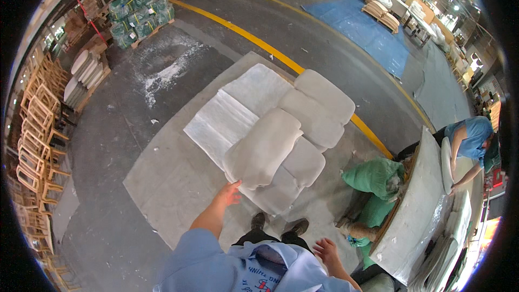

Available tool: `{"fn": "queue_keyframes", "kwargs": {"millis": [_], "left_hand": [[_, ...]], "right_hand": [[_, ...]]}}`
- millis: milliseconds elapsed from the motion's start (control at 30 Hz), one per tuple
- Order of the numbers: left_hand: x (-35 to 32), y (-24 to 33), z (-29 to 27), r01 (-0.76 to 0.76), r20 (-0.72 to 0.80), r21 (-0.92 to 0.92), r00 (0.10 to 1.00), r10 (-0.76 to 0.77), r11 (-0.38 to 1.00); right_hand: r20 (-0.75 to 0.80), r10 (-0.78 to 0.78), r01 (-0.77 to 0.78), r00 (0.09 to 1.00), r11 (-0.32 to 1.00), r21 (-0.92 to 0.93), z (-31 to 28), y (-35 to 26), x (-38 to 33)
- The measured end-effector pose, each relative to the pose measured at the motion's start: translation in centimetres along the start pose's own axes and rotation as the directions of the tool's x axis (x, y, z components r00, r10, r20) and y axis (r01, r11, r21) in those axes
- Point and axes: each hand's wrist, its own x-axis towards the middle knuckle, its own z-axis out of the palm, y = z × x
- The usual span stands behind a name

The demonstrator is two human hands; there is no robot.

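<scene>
One left hand (229,193) at cushion (263,147) edge, open floor (113,205) leftward.

The cushion pad (263,147) nearest the left hand (229,193) is a pale grey-white, soft slab with rounded corners and a slightly puffed, fuzzy face. It lies tilted on top of the stack, its long side running from near-left to far-right, and its near-left corner hangs just over the stack's edge, where the left hand's fingertips meet it. Beneath and to the right of it lie three more pads of the same kind and colour: one (303,162) half covered just to its near right, one (312,118) beyond it, and a third (325,95) farthest off, each overlapping the next.
</scene>
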Motion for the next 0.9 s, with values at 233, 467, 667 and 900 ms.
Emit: {"fn": "queue_keyframes", "kwargs": {"millis": [233, 467, 667, 900], "left_hand": [[2.2, 1.6, 0.4, -0.127, -0.195, -0.471, 0.980, 0.037, 0.873], [6.2, 2.1, 2.7, -0.159, -0.074, -0.548, 0.987, 0.142, 0.821], [6.7, 3.5, 1.7, -0.302, -0.013, -0.622, 0.927, 0.376, 0.723], [5.4, 1.6, -1.1, -0.313, 0.017, -0.599, 0.915, 0.403, 0.737]], "right_hand": [[-0.088, 0.157, -0.163, 0.984, 0.985, -0.064, -15.7, 1.7, -6.0], [-0.021, -0.117, 0.088, 0.993, 0.840, -0.535, -10.0, 7.7, -7.1], [-0.108, -0.087, 0.030, 0.990, 0.894, -0.448, -1.5, 3.8, -4.6], [-0.157, -0.149, 0.082, 0.976, 0.926, -0.369, 0.3, 0.0, -6.4]]}}
